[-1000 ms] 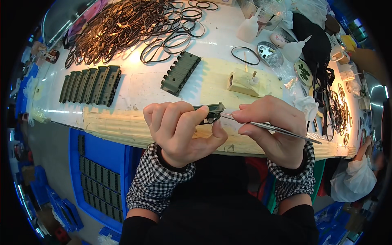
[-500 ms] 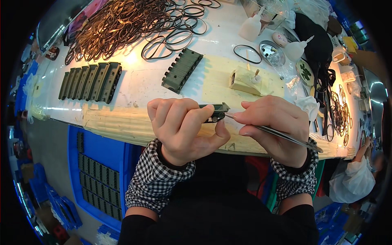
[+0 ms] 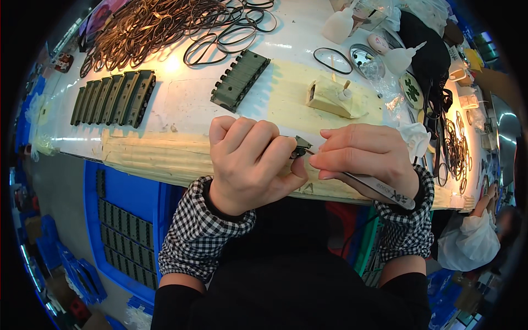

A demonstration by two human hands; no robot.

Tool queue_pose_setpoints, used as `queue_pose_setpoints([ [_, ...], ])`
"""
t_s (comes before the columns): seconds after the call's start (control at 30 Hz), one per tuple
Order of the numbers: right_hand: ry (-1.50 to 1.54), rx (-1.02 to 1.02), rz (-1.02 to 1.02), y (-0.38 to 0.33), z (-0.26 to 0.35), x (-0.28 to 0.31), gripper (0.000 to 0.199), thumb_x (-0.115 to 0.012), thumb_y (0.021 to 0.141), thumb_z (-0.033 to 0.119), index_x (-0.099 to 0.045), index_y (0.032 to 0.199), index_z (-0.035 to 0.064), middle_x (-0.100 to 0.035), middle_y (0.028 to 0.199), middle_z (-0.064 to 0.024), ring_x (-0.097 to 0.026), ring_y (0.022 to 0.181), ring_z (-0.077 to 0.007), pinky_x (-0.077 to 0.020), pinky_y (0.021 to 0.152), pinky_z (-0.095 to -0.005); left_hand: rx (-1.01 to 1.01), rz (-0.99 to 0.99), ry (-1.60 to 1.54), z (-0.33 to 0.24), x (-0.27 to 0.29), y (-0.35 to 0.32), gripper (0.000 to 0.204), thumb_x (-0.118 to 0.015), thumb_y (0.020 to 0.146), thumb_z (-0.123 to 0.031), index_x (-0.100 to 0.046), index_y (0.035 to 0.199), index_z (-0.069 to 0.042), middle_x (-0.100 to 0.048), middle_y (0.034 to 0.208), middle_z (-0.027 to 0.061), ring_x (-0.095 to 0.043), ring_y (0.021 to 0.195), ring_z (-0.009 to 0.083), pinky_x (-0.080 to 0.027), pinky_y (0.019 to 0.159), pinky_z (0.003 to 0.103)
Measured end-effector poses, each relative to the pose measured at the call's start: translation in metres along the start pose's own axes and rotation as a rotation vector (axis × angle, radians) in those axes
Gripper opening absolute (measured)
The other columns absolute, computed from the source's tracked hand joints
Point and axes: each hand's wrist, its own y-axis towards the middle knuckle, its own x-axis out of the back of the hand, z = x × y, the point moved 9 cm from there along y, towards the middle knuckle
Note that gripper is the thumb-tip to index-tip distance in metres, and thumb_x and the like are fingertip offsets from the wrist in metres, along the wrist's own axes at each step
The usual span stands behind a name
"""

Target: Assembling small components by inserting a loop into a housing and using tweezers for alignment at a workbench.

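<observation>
Between the thumb and fingers of my left hand (image 3: 247,162) is a small dark green wheeled part (image 3: 301,145), shaped like a toy tank hull. Its end pokes out toward the right; the rest is covered by my fingers. My right hand (image 3: 366,157) grips metal tweezers (image 3: 379,190), their broad back end pointing down and right. The tweezer tips come up to the wheels at the part's exposed end; whether they pinch anything there is too small to tell. Both hands are above the front edge of the table.
Several green wheeled hulls (image 3: 115,99) stand in a row at left, more (image 3: 240,81) at centre. Black rubber bands (image 3: 148,38) are heaped at the back. A tape-covered block (image 3: 333,99) and white squeeze bottle (image 3: 404,58) stand right. A blue tray (image 3: 124,190) holds hulls below.
The tweezers have turned in my right hand, so their broad face now shows. My left hand covers more of the part. The whole view has shifted slightly.
</observation>
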Motion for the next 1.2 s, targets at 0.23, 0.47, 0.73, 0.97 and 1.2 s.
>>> queue_pose_setpoints([
  [0.23, 0.029, -0.037, -0.045, -0.002, -0.004, 0.004, 0.014, -0.072, 0.077, 0.015, -0.067, 0.087, 0.0054, -0.062, 0.074, -0.0072, -0.062, 0.067, -0.0236, -0.0496, 0.057, -0.0320, 0.002, -0.003, -0.007, 0.000, -0.002, 0.000, 0.027, -0.071, 0.053, -0.020, -0.056, 0.074, -0.014, -0.047, 0.069, -0.0010, -0.047, 0.063, 0.0167, -0.032, 0.065, 0.033],
  [0.47, 0.314, -0.195, -0.338, -0.014, 0.002, 0.036, 0.008, -0.068, 0.085, 0.008, -0.065, 0.086, 0.0004, -0.066, 0.082, -0.0073, -0.063, 0.068, -0.0172, -0.0489, 0.059, -0.0263, 0.051, -0.040, 0.017, 0.002, 0.014, 0.004, 0.030, -0.075, 0.056, -0.018, -0.057, 0.078, -0.010, -0.052, 0.072, 0.0051, -0.048, 0.068, 0.0228, -0.037, 0.066, 0.034],
  [0.73, 0.469, -0.387, -0.331, -0.023, -0.002, -0.001, 0.020, -0.065, 0.084, -0.003, -0.055, 0.101, 0.0010, -0.063, 0.102, -0.0077, -0.063, 0.079, -0.0096, -0.0502, 0.069, -0.0219, 0.177, -0.108, -0.199, 0.001, 0.026, 0.002, 0.030, -0.073, 0.053, -0.015, -0.057, 0.078, -0.010, -0.052, 0.068, 0.0024, -0.049, 0.061, 0.0191, -0.034, 0.063, 0.033],
  [0.97, 0.791, -0.469, -0.266, -0.023, -0.005, -0.017, 0.023, -0.066, 0.082, -0.005, -0.049, 0.097, 0.0037, -0.064, 0.098, -0.0096, -0.059, 0.081, -0.0065, -0.0481, 0.070, -0.0202, 0.209, -0.084, -0.297, -0.006, 0.030, -0.001, 0.030, -0.074, 0.054, -0.015, -0.057, 0.078, -0.010, -0.052, 0.069, 0.0032, -0.050, 0.061, 0.0197, -0.035, 0.062, 0.034],
  [1.2, 0.836, -0.481, -0.236, -0.028, -0.006, -0.019, 0.021, -0.068, 0.082, -0.001, -0.050, 0.091, 0.0038, -0.064, 0.095, -0.0075, -0.058, 0.078, -0.0049, -0.0480, 0.067, -0.0191, 0.226, -0.073, -0.279, -0.012, 0.030, -0.008, 0.029, -0.074, 0.053, -0.015, -0.057, 0.077, -0.010, -0.052, 0.069, 0.0037, -0.048, 0.062, 0.0201, -0.035, 0.063, 0.034],
])
